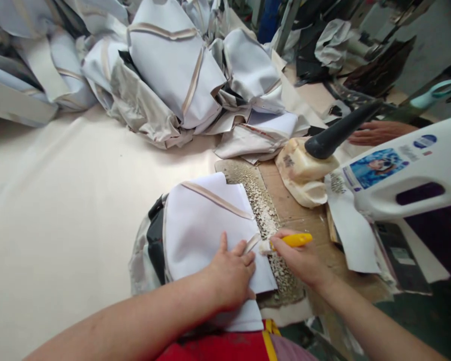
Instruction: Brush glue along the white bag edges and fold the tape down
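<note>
A white sewn bag panel [203,225] with tan strips lies before me, its grey and black side folded out at the left. My left hand [235,273] rests on it with fingers spread, pressing near the right edge. My right hand [296,258] grips a brush with a yellow handle [293,240]. The pale brush tip touches or hovers at the panel's right edge, beside the end of a short tan strip [252,242]; I cannot tell which. Under that edge lies a board [244,173] crusted with dried, lumpy pale residue.
A heap of similar white pieces [173,65] lies at the back. On the right stand a yellowed container [300,170] with a black handle across it, and a large white jug [409,185]. Another person's hand [381,133] is behind the jug. Brown cardboard [274,180] covers the table there.
</note>
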{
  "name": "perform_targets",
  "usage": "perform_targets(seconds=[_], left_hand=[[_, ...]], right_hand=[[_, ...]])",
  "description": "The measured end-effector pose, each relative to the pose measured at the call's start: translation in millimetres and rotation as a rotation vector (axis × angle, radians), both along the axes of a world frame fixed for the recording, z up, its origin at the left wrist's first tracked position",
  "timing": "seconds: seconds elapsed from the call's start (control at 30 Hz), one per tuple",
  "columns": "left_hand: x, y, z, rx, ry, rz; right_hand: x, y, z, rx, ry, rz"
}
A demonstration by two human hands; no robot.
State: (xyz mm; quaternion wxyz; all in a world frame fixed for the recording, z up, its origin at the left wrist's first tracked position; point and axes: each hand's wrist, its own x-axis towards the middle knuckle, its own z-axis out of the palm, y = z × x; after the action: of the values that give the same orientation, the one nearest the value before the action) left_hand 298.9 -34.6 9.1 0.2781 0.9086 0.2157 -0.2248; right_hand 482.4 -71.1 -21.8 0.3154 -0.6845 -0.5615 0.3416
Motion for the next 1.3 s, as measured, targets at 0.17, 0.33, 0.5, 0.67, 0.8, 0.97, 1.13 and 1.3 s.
perform_targets(seconds=[0.17,0.33,0.5,0.67,0.8,0.97,1.13,1.3], left_hand=[[0,-1,-3.0,0.01,-0.005,0.009],[-2,-2,-8.7,0.02,-0.032,0.007],[-2,-3,-9.8,0.039,-0.04,0.015],[-1,-4,-9.4,0.056,-0.047,0.008],[-1,-5,-11.3,0.079,-0.041,0.014],[-1,-6,-12.0,0.073,-0.046,0.007],[0,-5,-10.2,0.047,-0.034,0.007],[-3,-8,-1.9,0.071,-0.07,0.023]], right_hand=[[-3,25,-5.1,0.167,-0.057,-0.021],[-5,-30,-9.3,0.126,-0.145,0.126],[-5,-61,-2.3,0.076,-0.169,0.13],[-3,-24,1.7,0.218,-0.173,0.005],[-4,-43,-7.0,0.138,-0.167,0.065],[-7,-97,-3.0,0.064,-0.158,0.09],[-8,-98,6.1,0.142,-0.193,0.029],[-10,-101,3.2,0.134,-0.216,0.114]])
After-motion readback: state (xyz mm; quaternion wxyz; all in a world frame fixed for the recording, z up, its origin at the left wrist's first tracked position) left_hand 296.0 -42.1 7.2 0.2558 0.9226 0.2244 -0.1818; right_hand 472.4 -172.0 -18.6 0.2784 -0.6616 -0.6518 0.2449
